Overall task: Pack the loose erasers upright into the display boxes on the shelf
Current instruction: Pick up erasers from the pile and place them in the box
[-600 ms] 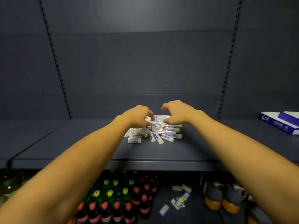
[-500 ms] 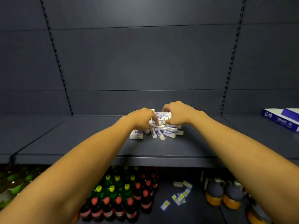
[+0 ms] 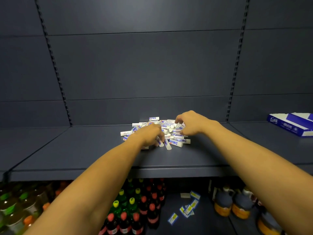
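A pile of loose white erasers with blue labels (image 3: 171, 133) lies on the dark shelf (image 3: 84, 150), near the back wall. My left hand (image 3: 149, 135) lies on the pile's front left, fingers curled down over several erasers. My right hand (image 3: 191, 123) arches over the pile's right side, curled fingers and thumb closing round erasers. A few erasers lie scattered at the pile's left and front edges. A blue and white box (image 3: 291, 123) lies flat at the far right of the same shelf, well apart from both hands.
Below the shelf's front edge (image 3: 152, 172) stand soda bottles with red, green and yellow caps (image 3: 135, 211) and dark jugs (image 3: 237, 204). Small blue and yellow packets (image 3: 186, 209) lie loose on the lower shelf. Slotted uprights (image 3: 235, 82) run up the back wall.
The hands have drawn apart. My left hand has slid to the pile's front and my right hand to its right side. The pile is spread wider and flatter than before.
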{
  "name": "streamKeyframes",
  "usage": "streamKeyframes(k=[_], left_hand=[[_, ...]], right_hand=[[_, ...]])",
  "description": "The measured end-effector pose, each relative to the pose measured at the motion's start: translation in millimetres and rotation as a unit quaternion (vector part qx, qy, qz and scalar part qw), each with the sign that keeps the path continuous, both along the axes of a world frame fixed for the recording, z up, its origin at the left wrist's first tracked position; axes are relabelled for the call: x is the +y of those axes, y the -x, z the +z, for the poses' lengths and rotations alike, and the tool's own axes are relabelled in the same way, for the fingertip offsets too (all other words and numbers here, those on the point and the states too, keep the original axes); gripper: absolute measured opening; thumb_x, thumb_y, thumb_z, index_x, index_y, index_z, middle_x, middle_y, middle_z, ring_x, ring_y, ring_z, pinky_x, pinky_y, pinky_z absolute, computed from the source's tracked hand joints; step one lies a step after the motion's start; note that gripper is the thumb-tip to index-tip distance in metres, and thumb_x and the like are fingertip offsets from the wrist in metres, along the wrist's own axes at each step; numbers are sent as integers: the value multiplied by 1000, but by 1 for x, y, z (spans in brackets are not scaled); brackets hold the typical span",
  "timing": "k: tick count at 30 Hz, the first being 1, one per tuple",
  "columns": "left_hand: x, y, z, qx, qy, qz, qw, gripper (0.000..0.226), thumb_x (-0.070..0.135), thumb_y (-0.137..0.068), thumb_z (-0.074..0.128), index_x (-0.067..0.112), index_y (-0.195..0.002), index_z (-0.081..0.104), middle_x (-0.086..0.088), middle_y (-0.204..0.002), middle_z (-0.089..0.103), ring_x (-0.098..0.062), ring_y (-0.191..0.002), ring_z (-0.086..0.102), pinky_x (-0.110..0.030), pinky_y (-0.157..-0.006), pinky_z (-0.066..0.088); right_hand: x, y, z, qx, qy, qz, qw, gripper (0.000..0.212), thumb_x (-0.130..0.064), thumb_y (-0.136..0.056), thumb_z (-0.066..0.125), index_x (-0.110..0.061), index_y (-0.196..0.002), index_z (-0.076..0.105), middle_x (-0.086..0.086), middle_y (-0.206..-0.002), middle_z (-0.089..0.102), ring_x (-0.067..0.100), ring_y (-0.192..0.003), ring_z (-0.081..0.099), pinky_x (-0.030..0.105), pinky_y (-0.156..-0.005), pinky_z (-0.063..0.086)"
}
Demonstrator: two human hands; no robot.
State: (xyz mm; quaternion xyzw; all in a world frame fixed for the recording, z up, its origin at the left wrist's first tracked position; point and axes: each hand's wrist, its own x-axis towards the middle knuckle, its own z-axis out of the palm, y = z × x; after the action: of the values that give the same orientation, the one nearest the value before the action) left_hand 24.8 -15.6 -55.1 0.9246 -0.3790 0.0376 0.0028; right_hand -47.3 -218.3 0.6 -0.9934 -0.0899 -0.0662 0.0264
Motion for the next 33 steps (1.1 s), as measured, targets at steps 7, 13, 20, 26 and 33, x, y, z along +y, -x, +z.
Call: streamKeyframes(k=[7,13,20,26,33], left_hand=[[5,-7,8,40,118,16,992,18,7,-82,77,24,-86,73,4,-107,60,-20,-101,62,-38,-87,54],[19,-2,28,67,193,37,978,9,9,-89,73,12,-97,72,1,-91,75,-12,-89,69,-27,-84,52],[42,0,56,58,209,49,975,10,24,-89,75,17,-97,73,3,-85,75,-10,-81,70,-28,-81,55],[53,5,62,73,203,59,975,14,24,-88,77,16,-100,75,4,-87,75,-6,-80,70,-22,-76,53],[59,7,62,78,184,69,977,11,22,-89,76,16,-98,75,4,-87,73,-7,-80,68,-22,-77,52]], right_hand=[[1,2,-3,15,-6,-9,1000,49,-20,-82,70,-23,-130,60,0,-123,61,22,-105,60,35,-86,55],[11,-5,-14,25,-41,-6,999,31,-27,-80,74,-26,-111,72,-4,-104,64,19,-95,64,35,-85,57],[34,-13,-33,51,-91,-54,993,30,-41,-74,82,-13,-74,73,2,-78,70,22,-82,67,39,-75,58],[55,-10,-43,58,-70,-102,991,35,-43,-72,82,-15,-76,62,1,-80,60,20,-77,61,31,-61,48],[64,-7,-37,50,-79,-143,985,18,-24,-67,76,-16,-70,60,1,-77,61,20,-73,60,25,-60,47]])
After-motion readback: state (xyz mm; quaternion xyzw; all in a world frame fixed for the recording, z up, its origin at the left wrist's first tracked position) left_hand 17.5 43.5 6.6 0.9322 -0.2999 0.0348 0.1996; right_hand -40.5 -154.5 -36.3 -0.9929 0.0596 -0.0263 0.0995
